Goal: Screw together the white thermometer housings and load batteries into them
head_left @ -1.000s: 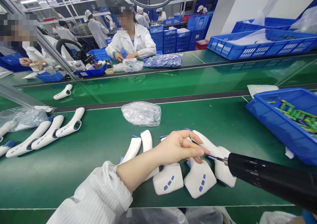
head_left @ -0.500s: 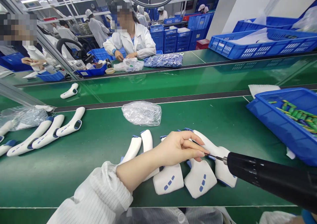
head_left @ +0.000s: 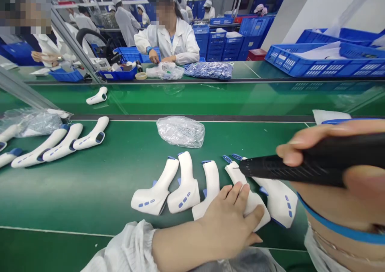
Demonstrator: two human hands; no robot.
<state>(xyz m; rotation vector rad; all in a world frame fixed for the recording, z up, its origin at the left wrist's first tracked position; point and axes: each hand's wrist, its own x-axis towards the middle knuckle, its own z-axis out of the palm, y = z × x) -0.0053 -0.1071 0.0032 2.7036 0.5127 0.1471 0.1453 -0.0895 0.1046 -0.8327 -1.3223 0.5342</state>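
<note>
My left hand (head_left: 224,224) presses on a white gun-shaped device housing (head_left: 236,176), fingers over its body and thumb on its near right side. In my right hand (head_left: 363,189) is a black electric screwdriver (head_left: 279,169). Its thin bit points left at the handle end of that housing; I cannot tell whether it touches. A small blue flap (head_left: 227,159) stands out from that end. To the right lies another white housing (head_left: 279,195), partly behind the screwdriver. More lie left: a housing with blue buttons (head_left: 150,197), a second (head_left: 183,195) and a third (head_left: 210,179), partly covered by my hand.
A clear plastic bag (head_left: 180,131) lies beyond the housings. Several white devices (head_left: 63,141) and another plastic bag (head_left: 36,122) are at left. One white device (head_left: 98,96) rests on the green belt (head_left: 180,99). A co-worker (head_left: 171,39) sits opposite, near blue crates (head_left: 325,63).
My left hand has gone from the screwdriver's bit down onto a housing. The screwdriver has moved up and left over that housing, and my right hand has come into view.
</note>
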